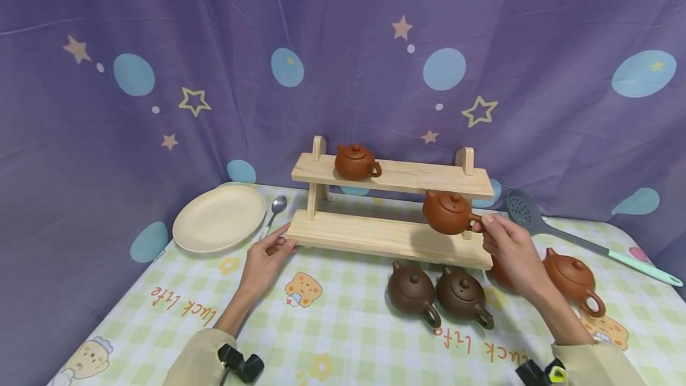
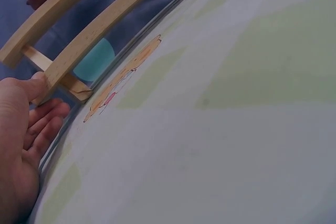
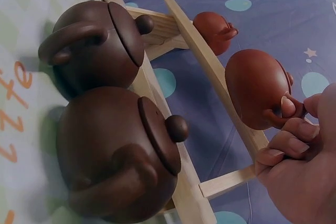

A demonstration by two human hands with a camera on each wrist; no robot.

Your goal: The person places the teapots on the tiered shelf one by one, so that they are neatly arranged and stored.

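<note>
A two-tier wooden shelf (image 1: pixel 370 232) stands on a checked tablecloth. My left hand (image 1: pixel 266 262) grips the left end of its lower board, thumb at the board's edge in the left wrist view. With my right hand (image 1: pixel 511 252) I pinch the handle of a reddish-brown teapot (image 1: pixel 448 213), held up over the right part of the lower board. Another reddish-brown teapot (image 1: pixel 355 164) sits on the upper board, toward the left. In front of the shelf are two dark brown teapots (image 1: pixel 411 292), side by side. My right hand partly hides a reddish teapot (image 1: pixel 501 274) behind it.
One more reddish-brown teapot (image 1: pixel 569 277) stands at the right, beside my right forearm. Behind it lies a slotted turner (image 1: pixel 525 210) with a mint handle. A cream plate (image 1: pixel 220 219) and a metal spoon (image 1: pixel 278 204) lie left of the shelf. A purple curtain (image 1: pixel 354 34) hangs behind.
</note>
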